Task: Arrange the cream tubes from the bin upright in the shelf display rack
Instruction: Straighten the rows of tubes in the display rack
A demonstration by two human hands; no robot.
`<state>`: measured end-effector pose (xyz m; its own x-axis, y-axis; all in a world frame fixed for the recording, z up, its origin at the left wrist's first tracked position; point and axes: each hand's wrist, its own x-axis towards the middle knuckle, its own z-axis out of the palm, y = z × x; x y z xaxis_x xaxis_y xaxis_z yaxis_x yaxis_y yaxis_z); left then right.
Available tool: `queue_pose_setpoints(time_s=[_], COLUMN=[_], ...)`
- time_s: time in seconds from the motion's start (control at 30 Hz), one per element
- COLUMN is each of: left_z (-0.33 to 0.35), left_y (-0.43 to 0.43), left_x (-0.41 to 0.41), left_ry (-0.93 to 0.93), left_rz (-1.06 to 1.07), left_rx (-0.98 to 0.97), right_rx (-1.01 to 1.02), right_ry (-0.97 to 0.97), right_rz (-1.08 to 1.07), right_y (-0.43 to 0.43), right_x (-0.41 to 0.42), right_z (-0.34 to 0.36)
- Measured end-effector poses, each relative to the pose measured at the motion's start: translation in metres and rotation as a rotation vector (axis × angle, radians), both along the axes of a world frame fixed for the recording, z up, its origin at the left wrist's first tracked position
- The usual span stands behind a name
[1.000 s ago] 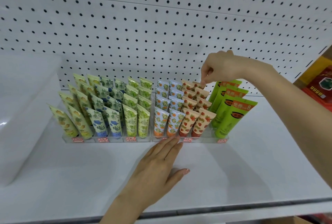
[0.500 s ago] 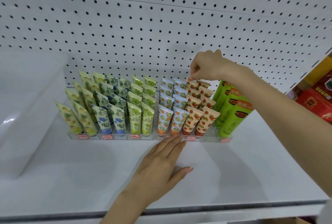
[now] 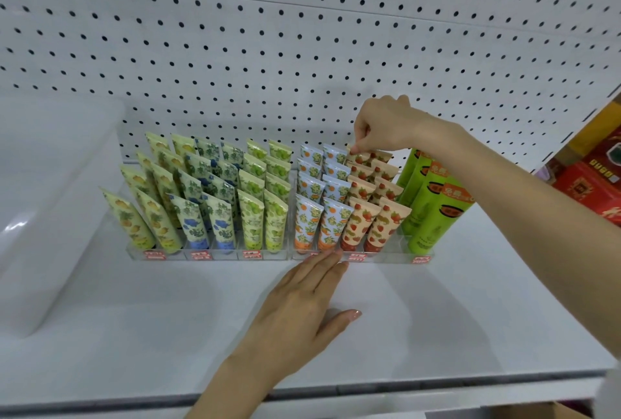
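Note:
A clear display rack (image 3: 386, 255) on the white shelf holds rows of upright cream tubes: yellow, blue, green, orange and strawberry-print ones. My right hand (image 3: 383, 124) reaches over the back row and pinches the top of the rearmost strawberry tube (image 3: 358, 156). My left hand (image 3: 302, 307) lies flat on the shelf, fingers straight, with the fingertips touching the rack's front edge below the orange and strawberry tubes. Taller bright green tubes (image 3: 433, 207) stand in the rack's right end.
A white plastic bin (image 3: 43, 203) sits at the left on the shelf (image 3: 470, 311). A perforated white back panel (image 3: 302, 49) rises behind the rack. Red boxes (image 3: 591, 183) show on a neighbouring shelf at the right.
My right hand has shifted left along the back row, from the right strawberry column to the left one. My left hand has stayed in place.

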<state>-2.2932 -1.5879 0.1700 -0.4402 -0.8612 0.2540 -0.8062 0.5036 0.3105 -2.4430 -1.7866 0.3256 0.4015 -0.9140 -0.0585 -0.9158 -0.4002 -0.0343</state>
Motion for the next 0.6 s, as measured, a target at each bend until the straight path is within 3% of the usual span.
queue_pose_setpoints(time_s=[0.6], left_z=[-0.0003], left_y=[-0.0009], left_x=[0.0003], left_ry=[-0.006], left_rz=[0.002], left_rx=[-0.005], right_rx=[-0.014], right_ry=[-0.01], right_rz=[-0.013], right_y=[0.0022], right_x=[-0.0035], right_z=[-0.0024])
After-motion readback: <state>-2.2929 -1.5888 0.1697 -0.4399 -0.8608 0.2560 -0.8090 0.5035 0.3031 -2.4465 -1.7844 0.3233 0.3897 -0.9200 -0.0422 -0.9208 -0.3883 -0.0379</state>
